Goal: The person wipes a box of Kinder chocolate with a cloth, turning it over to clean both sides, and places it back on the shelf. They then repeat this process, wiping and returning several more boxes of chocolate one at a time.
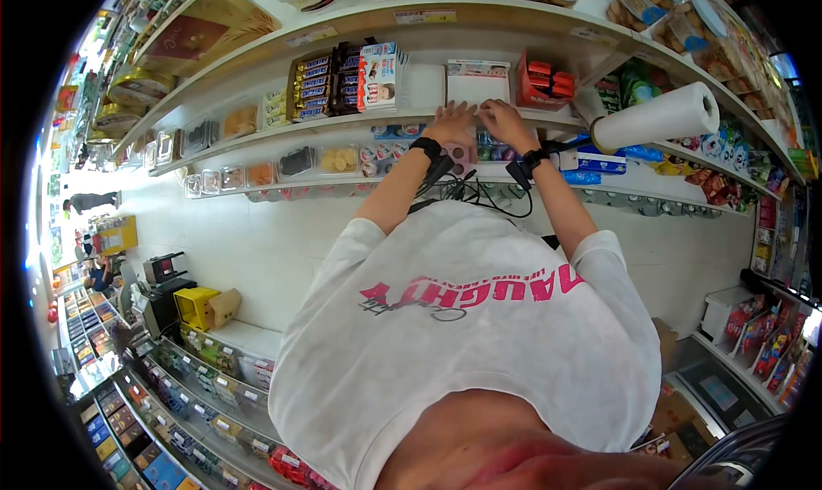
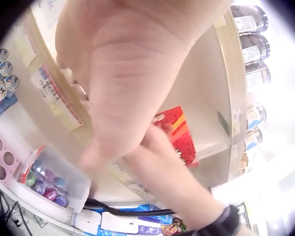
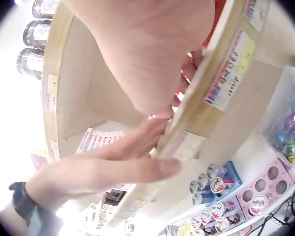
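In the head view both hands are at the front edge of the middle shelf, before a white open-front tray (image 1: 476, 89) with a row of packets along its back. My left hand (image 1: 451, 124) has its fingers spread and straight toward the tray; its extended thumb shows in the right wrist view. Close beside it on the right is my right hand (image 1: 509, 125), fingertips by the tray's front. Red-and-white wrapped pieces (image 3: 185, 74) show among the right fingers in the right wrist view; whether they are gripped I cannot tell. A red display box (image 1: 543, 81) stands right of the tray.
Snickers boxes (image 1: 313, 84) and upright white cartons (image 1: 378, 77) stand left of the tray. A white roll (image 1: 655, 120) juts out at the right. On the lower shelf are a pink holed stand (image 1: 461, 154) and small cups (image 1: 382, 158). Black cables (image 1: 469, 187) hang near the wrists.
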Motion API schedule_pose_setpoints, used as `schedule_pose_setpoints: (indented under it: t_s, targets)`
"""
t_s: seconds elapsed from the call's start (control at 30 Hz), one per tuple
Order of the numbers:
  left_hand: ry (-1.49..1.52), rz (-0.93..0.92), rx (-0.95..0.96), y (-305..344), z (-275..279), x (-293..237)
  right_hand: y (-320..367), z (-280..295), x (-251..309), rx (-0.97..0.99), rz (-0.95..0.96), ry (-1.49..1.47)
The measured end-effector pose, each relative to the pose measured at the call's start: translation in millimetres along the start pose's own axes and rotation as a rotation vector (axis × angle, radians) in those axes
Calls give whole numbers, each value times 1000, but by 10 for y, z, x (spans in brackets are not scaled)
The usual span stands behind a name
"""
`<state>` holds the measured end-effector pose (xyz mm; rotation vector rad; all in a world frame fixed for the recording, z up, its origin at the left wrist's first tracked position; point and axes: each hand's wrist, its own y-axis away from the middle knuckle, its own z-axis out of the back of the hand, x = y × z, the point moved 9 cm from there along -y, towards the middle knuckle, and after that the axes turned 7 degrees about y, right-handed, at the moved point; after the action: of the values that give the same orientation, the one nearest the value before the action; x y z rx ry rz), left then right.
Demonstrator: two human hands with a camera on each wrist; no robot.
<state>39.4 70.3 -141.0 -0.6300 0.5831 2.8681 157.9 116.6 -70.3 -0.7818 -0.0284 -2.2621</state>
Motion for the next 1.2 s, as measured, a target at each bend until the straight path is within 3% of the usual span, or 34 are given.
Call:
schedule_pose_setpoints:
  t_s: [0.13, 0.23, 0.33, 0.43, 0.53, 0.57, 0.67, 0.7, 1.0, 1.1, 1.2]
  targets:
    - [166, -173, -198, 38, 495, -87, 91, -43, -60, -34, 45, -27]
    - [561, -109, -339, 554, 1450, -459, 104, -103, -170, -24, 83, -70]
    - [749, -73, -667, 928, 1992, -366, 149, -79, -142, -49, 108, -124]
    - [470, -113, -924, 1158, 2273, -76, 171, -27, -135, -73, 89, -120]
    - [-67, 38, -1249, 1425, 2340, 111, 196, -42, -132, -84, 73, -146]
    - [-70, 223, -1224, 1459, 2256, 306, 175, -36, -146, -87, 67, -169]
    - [213, 404, -947, 1300, 1979, 745, 157, -35, -174, -82, 66, -180]
    - [207, 426, -948, 1318, 1970, 753, 155, -29, -168, -83, 66, -177]
    - [232, 382, -1045, 1493, 2127, 699, 58, -4, -187, -13, 39, -219]
    - [382, 317, -1050, 1557, 2206, 640, -44, 27, -17, 72, 4, -388]
    - [646, 172, -1021, 1380, 2054, 910, -61, 141, 487, 285, -10, -629]
